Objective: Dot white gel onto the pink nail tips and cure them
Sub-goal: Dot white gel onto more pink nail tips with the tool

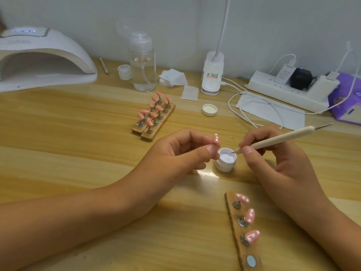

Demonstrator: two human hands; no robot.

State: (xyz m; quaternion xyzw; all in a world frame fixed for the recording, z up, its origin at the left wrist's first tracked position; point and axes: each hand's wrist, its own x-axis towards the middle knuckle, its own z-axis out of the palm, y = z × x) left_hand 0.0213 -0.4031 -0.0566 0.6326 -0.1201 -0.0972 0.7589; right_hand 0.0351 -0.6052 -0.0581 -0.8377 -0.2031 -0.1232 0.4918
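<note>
Nothing legible anywhere. The small jar [124, 68] at the back has a cursive label on its lid, too blurred. The clip lamp [212, 75] sticker has red and black print, unreadable. The charger [283, 74] on the power strip [273, 89] has grey fine print, too small. The curing lamp [39, 53] has faint top print and a lit display, its digits unclear.

nail tips [249, 215] — pink, white dots | gel [227, 158] — white | table [78, 133] — light wood

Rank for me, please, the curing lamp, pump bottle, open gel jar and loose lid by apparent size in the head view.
1. curing lamp
2. pump bottle
3. open gel jar and loose lid: the jar looks bigger, but it is nearer the camera, so unsure.
</note>
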